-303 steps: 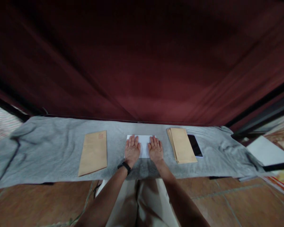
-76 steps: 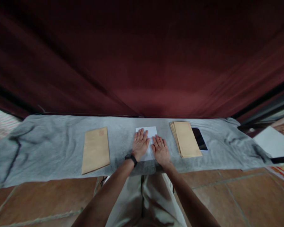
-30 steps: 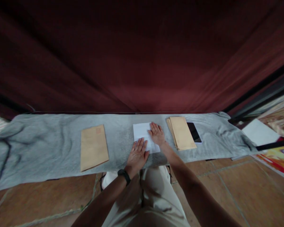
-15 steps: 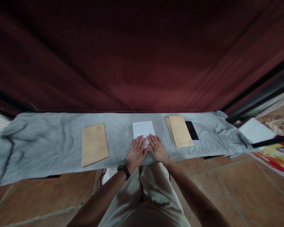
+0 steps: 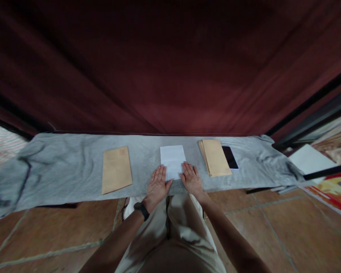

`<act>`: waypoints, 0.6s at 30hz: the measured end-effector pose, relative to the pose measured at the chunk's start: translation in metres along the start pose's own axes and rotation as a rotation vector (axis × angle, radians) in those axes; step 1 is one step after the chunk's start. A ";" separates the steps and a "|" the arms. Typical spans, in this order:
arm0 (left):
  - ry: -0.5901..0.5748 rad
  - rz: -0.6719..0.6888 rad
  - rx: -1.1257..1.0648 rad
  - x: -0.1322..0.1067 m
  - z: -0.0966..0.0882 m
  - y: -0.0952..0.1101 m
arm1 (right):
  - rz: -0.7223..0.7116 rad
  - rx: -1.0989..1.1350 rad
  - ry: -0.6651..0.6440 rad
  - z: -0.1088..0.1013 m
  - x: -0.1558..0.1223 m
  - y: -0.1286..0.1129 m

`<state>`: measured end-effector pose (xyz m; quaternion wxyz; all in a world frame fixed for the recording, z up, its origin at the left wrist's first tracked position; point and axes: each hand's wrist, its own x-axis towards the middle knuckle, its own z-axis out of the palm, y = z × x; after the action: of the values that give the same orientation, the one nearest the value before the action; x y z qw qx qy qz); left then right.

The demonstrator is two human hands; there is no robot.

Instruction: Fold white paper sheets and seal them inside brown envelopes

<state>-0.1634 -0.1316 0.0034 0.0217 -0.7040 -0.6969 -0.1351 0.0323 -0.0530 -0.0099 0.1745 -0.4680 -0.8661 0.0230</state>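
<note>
A sheet of white paper (image 5: 172,155) with a crease across it lies on the grey cloth in front of me. My left hand (image 5: 157,185) rests flat at the paper's left edge, fingers stretched out. On the opposite edge lies my right hand (image 5: 191,179), also flat with its fingers extended. Neither hand grips anything. A single brown envelope (image 5: 117,170) with a reddish printed mark lies to the left. To the right is a small fanned stack of brown envelopes (image 5: 216,157).
A dark phone (image 5: 230,157) lies partly under the envelope stack. The grey cloth (image 5: 74,167) covers a narrow bench or table backed by a dark red curtain (image 5: 170,76). At far right are a white sheet (image 5: 311,159) and a colourful package (image 5: 335,189). Tiled floor (image 5: 272,223) lies below.
My hands have slid apart from the middle of the white paper to its two sides, uncovering its lower part. The view has shifted slightly.
</note>
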 end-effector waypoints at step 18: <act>-0.119 0.117 -0.013 0.075 0.008 0.040 | 0.045 0.020 -0.004 -0.003 0.003 -0.005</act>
<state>-0.1232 -0.0577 0.0183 -0.0164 -0.7505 -0.6537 -0.0959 0.0274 -0.0539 -0.0049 0.1770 -0.4854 -0.8554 0.0365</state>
